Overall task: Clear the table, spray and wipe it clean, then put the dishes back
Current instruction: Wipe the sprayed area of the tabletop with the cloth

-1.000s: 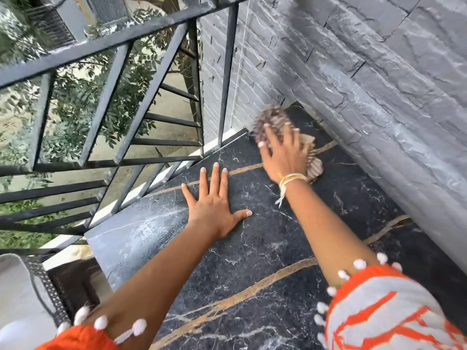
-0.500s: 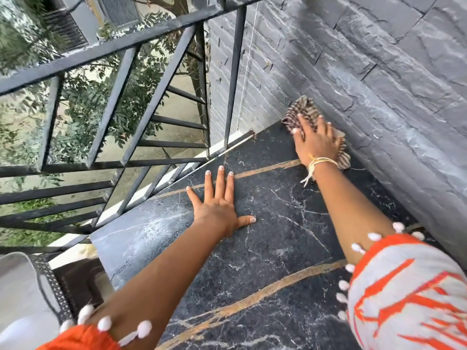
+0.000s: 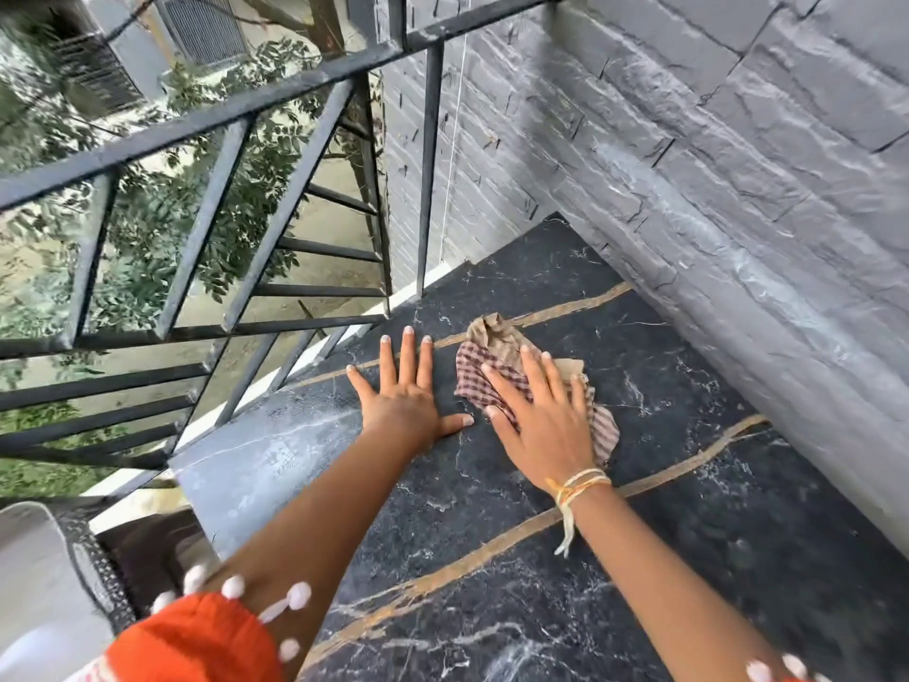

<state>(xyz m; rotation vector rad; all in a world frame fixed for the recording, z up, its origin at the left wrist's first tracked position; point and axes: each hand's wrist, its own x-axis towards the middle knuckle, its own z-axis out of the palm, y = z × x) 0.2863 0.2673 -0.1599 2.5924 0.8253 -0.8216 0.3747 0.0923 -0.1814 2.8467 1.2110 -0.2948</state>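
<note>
Fingers (image 3: 536, 381) of your right hand (image 3: 541, 420) are straight and slightly spread, pressing flat on the cloth (image 3: 497, 356). Your left hand (image 3: 408, 401) is also flat, fingers together-ish, thumb out to the side, palm down on bare table (image 3: 688, 534).

Count: two hands, one cloth, one table, one railing (image 3: 236, 189), one wall (image 3: 713, 164). No dishes or spray bottle in view.

Cloth: checked, crumpled, lying on the table top just right of your left hand. Its far end pokes out beyond your right fingertips; a striped corner shows past the right edge of your palm. Your left thumb tip sits just beside your right thumb, near the cloth's near-left corner.

Edges: the table's right side runs along the stone wall, touching or nearly so; can't tell which. Its left edge sits next to the railing, with a pale ledge (image 3: 344, 332) between them. The far corner of the table ends against the wall beyond the cloth. Open surface lies between the cloth and the wall, and a wide stretch on the near side of the cloth, crossed by two gold veins.

Hidden or cut off: most of the cloth's middle is under your right hand. The table's near edge runs out of frame. A dark woven chair (image 3: 113, 558) at lower left is only partly visible. A thread bracelet (image 3: 580, 484) wraps your right wrist.
</note>
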